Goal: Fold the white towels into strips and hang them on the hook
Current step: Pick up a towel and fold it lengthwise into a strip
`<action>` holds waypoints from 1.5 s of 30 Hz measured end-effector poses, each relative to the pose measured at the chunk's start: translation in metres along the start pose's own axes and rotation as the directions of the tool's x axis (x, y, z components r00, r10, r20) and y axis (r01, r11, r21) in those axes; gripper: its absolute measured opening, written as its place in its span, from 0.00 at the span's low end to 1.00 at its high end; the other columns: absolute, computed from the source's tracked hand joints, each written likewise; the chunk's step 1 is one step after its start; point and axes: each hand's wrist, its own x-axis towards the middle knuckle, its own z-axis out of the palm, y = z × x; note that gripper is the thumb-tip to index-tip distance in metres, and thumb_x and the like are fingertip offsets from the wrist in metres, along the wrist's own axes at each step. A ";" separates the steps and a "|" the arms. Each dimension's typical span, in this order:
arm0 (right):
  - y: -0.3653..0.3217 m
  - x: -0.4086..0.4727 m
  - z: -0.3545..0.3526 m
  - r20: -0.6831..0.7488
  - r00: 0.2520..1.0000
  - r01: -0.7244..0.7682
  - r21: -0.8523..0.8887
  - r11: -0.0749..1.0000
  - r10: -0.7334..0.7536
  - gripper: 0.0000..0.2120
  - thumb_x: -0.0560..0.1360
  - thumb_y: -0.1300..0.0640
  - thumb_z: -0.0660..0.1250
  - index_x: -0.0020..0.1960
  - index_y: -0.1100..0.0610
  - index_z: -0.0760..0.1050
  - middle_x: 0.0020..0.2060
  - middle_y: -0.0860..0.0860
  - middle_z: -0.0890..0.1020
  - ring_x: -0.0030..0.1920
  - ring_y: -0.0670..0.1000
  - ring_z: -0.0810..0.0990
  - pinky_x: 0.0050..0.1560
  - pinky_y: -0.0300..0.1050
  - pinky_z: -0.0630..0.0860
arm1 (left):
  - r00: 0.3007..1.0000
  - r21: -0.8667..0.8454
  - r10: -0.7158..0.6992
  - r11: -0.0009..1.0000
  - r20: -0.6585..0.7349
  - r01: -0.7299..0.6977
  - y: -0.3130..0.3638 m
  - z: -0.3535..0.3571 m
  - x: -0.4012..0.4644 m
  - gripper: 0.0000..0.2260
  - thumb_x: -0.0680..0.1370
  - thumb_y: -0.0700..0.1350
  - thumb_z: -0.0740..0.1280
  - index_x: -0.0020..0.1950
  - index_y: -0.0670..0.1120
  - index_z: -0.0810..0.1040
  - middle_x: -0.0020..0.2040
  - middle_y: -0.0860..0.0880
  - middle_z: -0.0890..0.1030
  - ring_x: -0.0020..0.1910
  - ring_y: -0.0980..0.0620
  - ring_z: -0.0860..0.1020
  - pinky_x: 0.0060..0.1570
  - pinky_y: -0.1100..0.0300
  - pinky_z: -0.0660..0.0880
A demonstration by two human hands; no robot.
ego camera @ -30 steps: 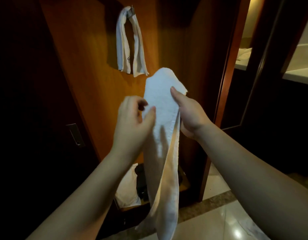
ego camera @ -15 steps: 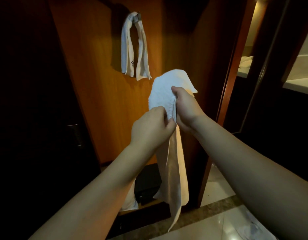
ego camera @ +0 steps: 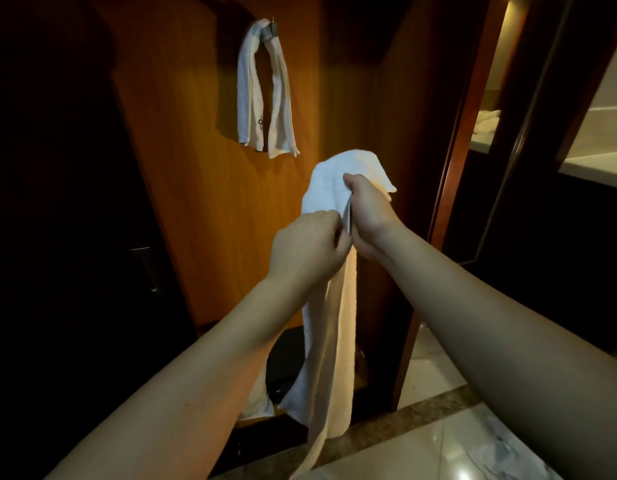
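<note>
Two bare arms reach forward from the bottom of the view, the hands meeting at the middle. Between them they hold a white towel point(ego camera: 329, 327), folded lengthwise into a narrow strip.

The right hand point(ego camera: 367, 216) is the higher one. Its fingers are curled tight around the towel near its top, thumb on the near side. Above these fingers the towel bunches into a rounded fold that droops over the far side of the hand.

The left hand point(ego camera: 307, 249) sits just below and to the left, touching the right hand. Its fingers are curled and pinch the towel's near edge, knuckles toward the camera. How far the fingertips wrap round the cloth cannot be told.

Below both sets of fingers the towel hangs straight down in long layers, its lower end tapering toward a pale tiled floor point(ego camera: 449, 445).

Beyond the fingers, up and to the left, a second towel point(ego camera: 263, 95) already hangs as a folded strip over a small hook point(ego camera: 274, 27) on a wooden panel point(ego camera: 182, 150). Its two ends dangle side by side, well apart from the hands.

Down behind the left forearm, more white cloth point(ego camera: 256, 400) lies low at the foot of the panel. To the right of the fingers a wooden frame point(ego camera: 459, 133) borders a lit room.
</note>
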 end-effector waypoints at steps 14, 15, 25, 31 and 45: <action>0.007 -0.011 0.012 -0.004 1.000 -0.012 -0.212 0.977 0.011 0.24 0.83 0.43 0.55 0.74 0.54 0.67 0.70 0.53 0.73 0.65 0.51 0.73 0.62 0.46 0.69 | 0.973 -0.189 -0.210 0.956 0.099 0.226 -0.004 0.016 -0.015 0.09 0.80 0.51 0.67 0.46 0.53 0.67 0.39 0.55 0.75 0.32 0.57 0.75 0.29 0.64 0.67; 0.007 -0.011 0.012 -0.016 1.000 0.004 -0.232 0.973 -0.007 0.22 0.83 0.44 0.55 0.71 0.55 0.69 0.65 0.51 0.75 0.61 0.49 0.74 0.60 0.45 0.69 | 0.974 -0.168 -0.218 0.959 0.069 0.226 -0.006 0.015 -0.015 0.09 0.80 0.51 0.66 0.44 0.53 0.67 0.37 0.55 0.74 0.31 0.57 0.74 0.28 0.63 0.66; -0.005 -0.007 0.005 -0.266 0.960 -0.100 -0.050 0.994 0.083 0.16 0.75 0.54 0.64 0.55 0.66 0.77 0.64 0.58 0.78 0.54 0.56 0.83 0.51 0.49 0.74 | 0.976 -0.036 -0.217 0.976 -0.014 0.217 -0.010 0.018 -0.017 0.09 0.80 0.47 0.68 0.48 0.51 0.67 0.45 0.51 0.74 0.33 0.55 0.73 0.28 0.55 0.73; -0.006 -0.010 0.007 -0.248 0.968 -0.007 -0.141 0.990 -0.029 0.11 0.79 0.59 0.60 0.56 0.64 0.75 0.42 0.59 0.76 0.43 0.56 0.76 0.43 0.49 0.72 | 0.955 -0.250 -0.296 0.923 0.031 0.294 -0.005 0.027 -0.026 0.09 0.80 0.44 0.66 0.47 0.54 0.67 0.42 0.53 0.73 0.33 0.56 0.75 0.29 0.57 0.76; -0.027 -0.019 -0.005 -0.059 0.939 0.295 -0.362 0.884 -0.338 0.15 0.82 0.49 0.55 0.65 0.50 0.72 0.55 0.50 0.81 0.56 0.54 0.81 0.60 0.60 0.79 | 0.840 -0.866 -0.295 0.076 0.455 0.495 -0.029 -0.007 -0.007 0.33 0.71 0.66 0.70 0.68 0.47 0.72 0.62 0.48 0.82 0.62 0.48 0.80 0.56 0.59 0.78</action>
